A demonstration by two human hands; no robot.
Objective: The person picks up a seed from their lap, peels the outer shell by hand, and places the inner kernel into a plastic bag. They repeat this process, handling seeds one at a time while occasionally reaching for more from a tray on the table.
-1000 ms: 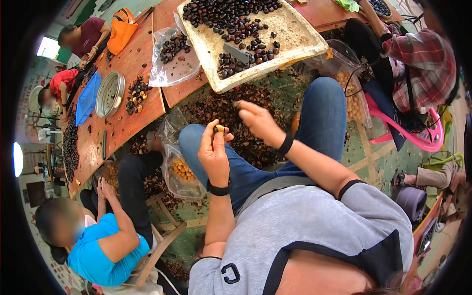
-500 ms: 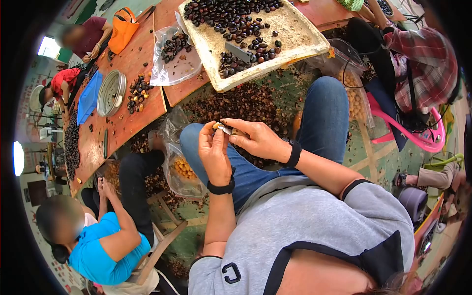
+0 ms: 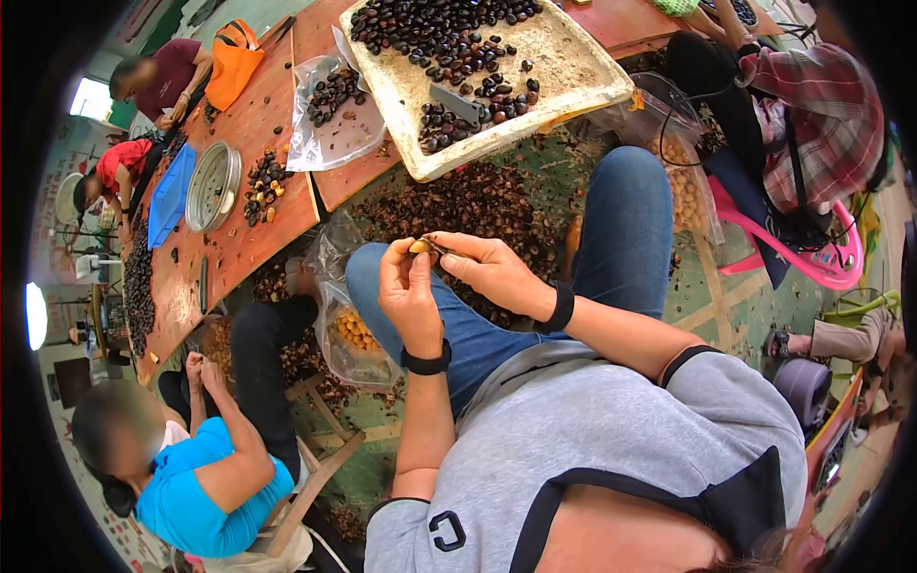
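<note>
We hold a small nut [image 3: 419,246] above our left knee [image 3: 368,267], pinched at the fingertips of our left hand [image 3: 409,296]; the grip is narrow, closed on the nut. Our right hand [image 3: 492,272] meets it from the right, its grip closed on a small knife [image 3: 437,245] whose blade touches the nut. The knife's long axis runs roughly level, tip pointing left into the nut. The nut is too small to tell its own long axis.

Both hands sit between our knees and the near edge of the white tray [image 3: 573,72], which overhangs the bench [image 3: 248,124] edge and carries dark nuts [image 3: 439,29]. Between hands and tray there is open room, with only the shell-strewn floor [image 3: 478,201] below. To our left a clear bag [image 3: 349,329] of peeled yellow kernels hangs just beside our left knee. Left of that bag sits a person in a blue shirt [image 3: 201,482], close by. On the right, past our right knee [image 3: 635,181], another bag of kernels [image 3: 683,186] and a person in a plaid shirt [image 3: 826,115] on a pink chair [image 3: 821,263] bound the room.
</note>
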